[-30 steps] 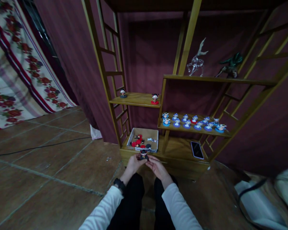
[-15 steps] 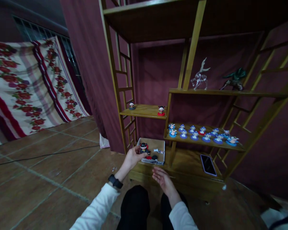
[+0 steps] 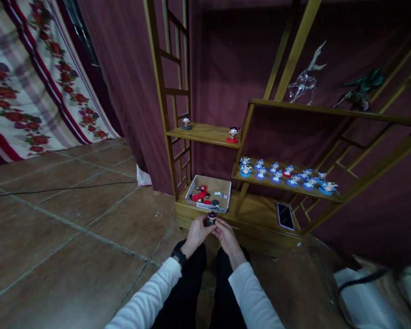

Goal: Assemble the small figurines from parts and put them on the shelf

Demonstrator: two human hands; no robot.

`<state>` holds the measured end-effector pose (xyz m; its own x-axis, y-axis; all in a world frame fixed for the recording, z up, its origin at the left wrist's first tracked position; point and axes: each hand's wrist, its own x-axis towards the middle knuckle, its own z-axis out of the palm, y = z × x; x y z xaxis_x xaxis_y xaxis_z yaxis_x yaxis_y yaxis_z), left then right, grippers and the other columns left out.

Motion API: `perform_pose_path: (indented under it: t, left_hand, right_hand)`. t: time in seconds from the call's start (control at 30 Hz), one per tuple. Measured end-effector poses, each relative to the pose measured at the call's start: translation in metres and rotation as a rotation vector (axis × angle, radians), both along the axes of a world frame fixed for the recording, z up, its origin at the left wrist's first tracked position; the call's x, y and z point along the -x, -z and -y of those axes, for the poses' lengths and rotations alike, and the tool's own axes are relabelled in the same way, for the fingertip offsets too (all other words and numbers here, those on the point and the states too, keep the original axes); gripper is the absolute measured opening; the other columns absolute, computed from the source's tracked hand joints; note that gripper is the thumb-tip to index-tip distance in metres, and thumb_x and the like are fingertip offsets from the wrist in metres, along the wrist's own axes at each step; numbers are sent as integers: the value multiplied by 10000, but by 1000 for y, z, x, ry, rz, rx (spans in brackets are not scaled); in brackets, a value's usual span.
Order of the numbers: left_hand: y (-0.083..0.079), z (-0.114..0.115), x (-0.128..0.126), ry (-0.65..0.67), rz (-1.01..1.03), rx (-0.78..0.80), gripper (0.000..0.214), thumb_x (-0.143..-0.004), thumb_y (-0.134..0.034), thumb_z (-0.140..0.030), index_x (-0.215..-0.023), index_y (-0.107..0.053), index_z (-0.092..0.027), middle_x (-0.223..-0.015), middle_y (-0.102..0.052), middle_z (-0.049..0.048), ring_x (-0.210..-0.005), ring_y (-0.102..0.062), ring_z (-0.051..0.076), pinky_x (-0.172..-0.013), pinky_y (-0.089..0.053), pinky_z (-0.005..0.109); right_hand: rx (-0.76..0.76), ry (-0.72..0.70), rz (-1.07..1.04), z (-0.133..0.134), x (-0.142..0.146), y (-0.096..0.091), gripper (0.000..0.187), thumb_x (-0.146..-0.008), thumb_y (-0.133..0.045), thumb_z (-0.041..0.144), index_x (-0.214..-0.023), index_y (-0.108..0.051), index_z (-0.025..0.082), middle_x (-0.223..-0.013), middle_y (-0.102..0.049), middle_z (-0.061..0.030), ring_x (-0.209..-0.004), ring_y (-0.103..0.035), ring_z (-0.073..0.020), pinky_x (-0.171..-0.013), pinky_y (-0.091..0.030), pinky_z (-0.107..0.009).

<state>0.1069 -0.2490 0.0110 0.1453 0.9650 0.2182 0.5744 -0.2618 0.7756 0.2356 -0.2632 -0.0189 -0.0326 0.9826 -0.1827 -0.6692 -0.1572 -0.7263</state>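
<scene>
Black-clad figurine (image 3: 211,218) sits pinched between left hand (image 3: 197,233) and right hand (image 3: 226,235).

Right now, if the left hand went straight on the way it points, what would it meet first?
Past the figurine it grips, the left hand would likely meet the front wall of the cardboard box; depth unclear.

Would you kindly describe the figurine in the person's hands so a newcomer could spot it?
Find the tall wooden shelf unit, then the open cardboard box on its lowest board. In front of that box, the left hand and right hand together hold a small figurine. Its base is dark, unlike the blue-based figurines on the shelf.
</scene>
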Motion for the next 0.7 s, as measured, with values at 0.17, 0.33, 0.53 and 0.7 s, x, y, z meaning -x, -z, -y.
perform_pose_path:
  t: [0.17,0.33,0.53,0.7]
  left_hand:
    - [-1,5,-1,55,-195,-102,370,-754,-566,-333,-1088,-545,-174,-996,-594,77,-894,-574,191,-757,-429,283]
    - [-2,7,1,122,-455,-192,386,-818,-476,-386,-1134,-503,-166,-1035,-557,99,-932,-553,216,-800,-409,311]
    - [1,2,-4,198,-650,-298,389,-842,-425,-407,-1079,-524,-115,-990,-550,131,-939,-524,238,-829,-364,350]
    - [5,-2,-8,219,-703,-294,381,-859,-395,-385,-1068,-531,-96,-971,-547,137,-908,-522,229,-804,-353,339]
  right_hand:
    - [-3,36,90,-4,-3,4,252,-568,-719,232,-804,-657,172,-879,-697,-41,-746,-633,-144,-684,-492,-260]
    - [1,-10,205,-11,-13,5,257,-559,-709,240,-799,-659,163,-831,-693,-40,-707,-622,-143,-649,-491,-258]
    - [78,20,269,-19,-23,12,206,-544,-705,206,-734,-638,166,-719,-676,-11,-630,-608,-124,-606,-496,-244]
    - [129,32,267,-23,-22,18,177,-551,-679,148,-715,-617,176,-693,-669,11,-598,-605,-110,-595,-506,-239]
